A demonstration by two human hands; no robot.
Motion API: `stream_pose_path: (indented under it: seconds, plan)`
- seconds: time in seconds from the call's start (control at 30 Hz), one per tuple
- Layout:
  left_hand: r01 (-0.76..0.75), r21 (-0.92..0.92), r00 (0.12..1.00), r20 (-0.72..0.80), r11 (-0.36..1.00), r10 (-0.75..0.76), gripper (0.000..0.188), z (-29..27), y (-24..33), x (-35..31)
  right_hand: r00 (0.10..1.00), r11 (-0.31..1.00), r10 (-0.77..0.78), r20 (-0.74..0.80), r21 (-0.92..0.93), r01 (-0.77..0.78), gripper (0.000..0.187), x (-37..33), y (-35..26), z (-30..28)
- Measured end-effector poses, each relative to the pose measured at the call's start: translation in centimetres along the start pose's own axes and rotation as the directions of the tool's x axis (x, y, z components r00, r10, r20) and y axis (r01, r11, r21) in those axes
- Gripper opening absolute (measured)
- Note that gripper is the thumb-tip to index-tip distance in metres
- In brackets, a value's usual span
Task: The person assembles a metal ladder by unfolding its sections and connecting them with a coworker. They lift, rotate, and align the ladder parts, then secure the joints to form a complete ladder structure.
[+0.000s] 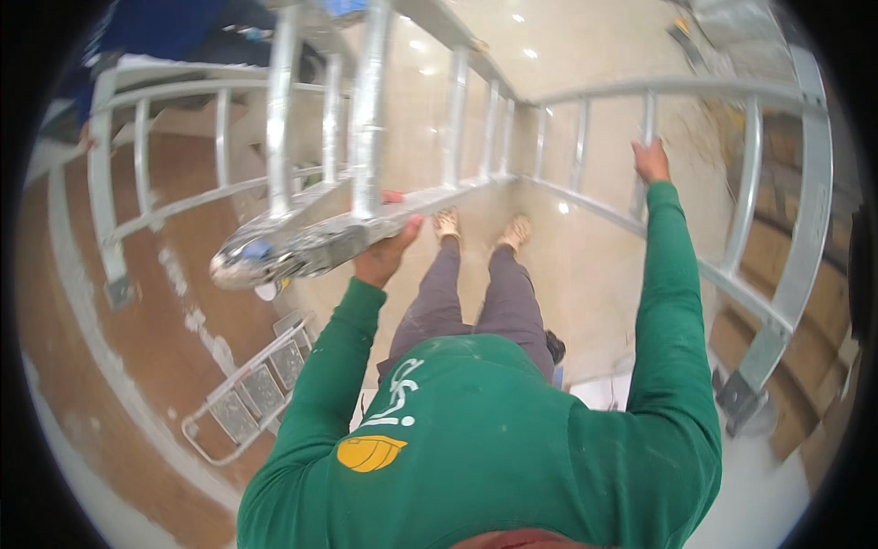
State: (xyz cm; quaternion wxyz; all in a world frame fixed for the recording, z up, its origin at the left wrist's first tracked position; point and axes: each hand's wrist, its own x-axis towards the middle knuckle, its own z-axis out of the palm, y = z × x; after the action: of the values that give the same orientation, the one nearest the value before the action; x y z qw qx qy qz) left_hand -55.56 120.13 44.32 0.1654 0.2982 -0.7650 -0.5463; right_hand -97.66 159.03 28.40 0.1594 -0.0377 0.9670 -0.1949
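Note:
A large folding aluminium ladder point(791, 256) stands around me, its sections opened out at angles to each other. My right hand point(652, 163), arm stretched forward, is closed round a rung of the right section. My left hand point(389, 254) grips the side rail of the nearer left section, close to a bulky metal hinge point(320, 249). This section rises toward the top of the view, its rungs point(368, 119) close to me. The left hand's fingers are partly hidden by the rail. A small red patch shows beside the rail there; I cannot tell what it is.
A small folding step stool point(261, 392) lies at the lower left by brown boards point(174, 339) streaked with white. Dark blue cloth point(160, 32) shows at the upper left. Brown stacked pieces point(777, 366) are behind the ladder's right section. A dark tool point(686, 46) lies on the shiny beige floor point(585, 265).

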Motion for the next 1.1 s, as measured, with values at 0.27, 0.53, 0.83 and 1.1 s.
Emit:
stream_pose_path:
  seconds: [0.27,0.53,0.83,1.1]
  plan:
    - [-0.004,0.098,0.999,-0.044,0.995,0.009,0.054,-1.9,2.4,-0.9,0.995,0.987,-0.032,-0.095,-0.163,0.016,0.074,-1.9,-2.9,-1.3]
    - [0.162,0.347,0.952,0.192,0.924,-0.239,0.044,-18.7,7.5,-4.3,0.845,0.769,-0.515,0.144,0.513,0.381,0.046,-20.1,-20.5,-1.7]
    - [-0.487,0.203,0.859,0.287,0.849,0.424,0.068,-26.0,13.9,6.2,0.504,0.491,-0.862,0.046,0.321,0.81,0.047,-34.4,-41.5,-8.3]
    - [-0.536,0.125,0.682,0.647,0.835,0.341,0.071,-24.3,13.6,9.4,0.587,0.594,-0.8,0.124,0.025,0.804,0.038,-34.8,-41.7,-6.6]
